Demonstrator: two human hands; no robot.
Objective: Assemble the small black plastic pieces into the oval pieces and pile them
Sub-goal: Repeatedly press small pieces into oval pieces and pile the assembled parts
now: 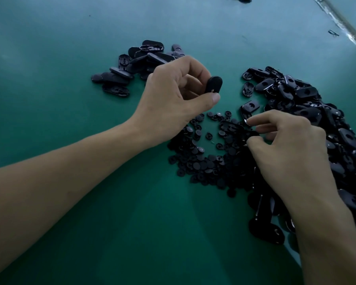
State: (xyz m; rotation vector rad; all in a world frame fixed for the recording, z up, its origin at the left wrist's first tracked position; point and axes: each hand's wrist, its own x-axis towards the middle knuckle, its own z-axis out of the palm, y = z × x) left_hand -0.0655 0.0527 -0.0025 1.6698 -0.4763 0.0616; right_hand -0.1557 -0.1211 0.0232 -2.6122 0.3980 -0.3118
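We see the oval piece (214, 84) pinched in the left hand (173, 93): thumb under its lower end, curled fingers behind its upper part, clamped, the piece upright and lifted off the table (49, 79). Whether it already carries an insert we cannot tell; only its smooth back faces us.

Just below and right of those fingertips lie the small round pieces (203, 161), a loose scatter. The right hand (286, 151) is down at the scatter's right edge, index fingertip and thumb tip curled toward each other with something dark between them. We cannot tell if the right hand's fingers are closed on a small piece or only touching the heap.

Beyond the right knuckles sits the big heap of loose ovals (306, 103), many showing their round holes. Behind the left fingers is the smaller group of stacked ovals (132, 66), likely the finished ones.

Our read: one oval is in hand and an insert is being fetched.

Risks:
- The small pieces overlap, so the pinch may lift two or none.
- An insert brought in tilted or flipped may not seat in the oval's hole.
- The oval is held only at its ends, so a press could twist it out of the thumb grip.
- The finished group is close to the left hand, so a sweep could knock it apart or mix the piles.
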